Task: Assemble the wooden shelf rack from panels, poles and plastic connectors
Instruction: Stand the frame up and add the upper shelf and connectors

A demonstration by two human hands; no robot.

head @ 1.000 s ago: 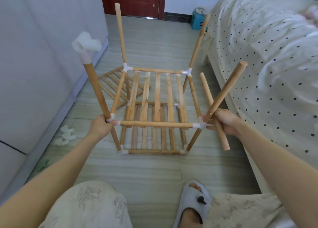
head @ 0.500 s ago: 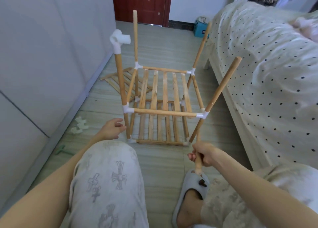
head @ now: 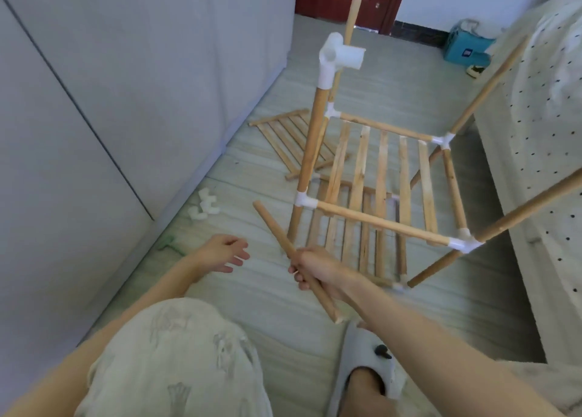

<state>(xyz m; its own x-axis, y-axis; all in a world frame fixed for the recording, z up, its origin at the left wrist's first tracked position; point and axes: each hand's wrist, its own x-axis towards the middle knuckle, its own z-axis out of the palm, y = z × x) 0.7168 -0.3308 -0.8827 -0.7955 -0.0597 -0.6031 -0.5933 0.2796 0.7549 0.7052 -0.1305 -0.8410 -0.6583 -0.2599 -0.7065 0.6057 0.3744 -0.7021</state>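
On the floor at far left, spare connectors [head: 204, 205] lie unused by the wall. Nothing is held by the left hand [head: 224, 252], its fingers loosely spread. A loose pole [head: 294, 260] is gripped by the right hand [head: 318, 270]. Two tiers of the rack [head: 382, 193] are judged joined; a panel [head: 291, 139] remains unfitted. The right posts are cut off.
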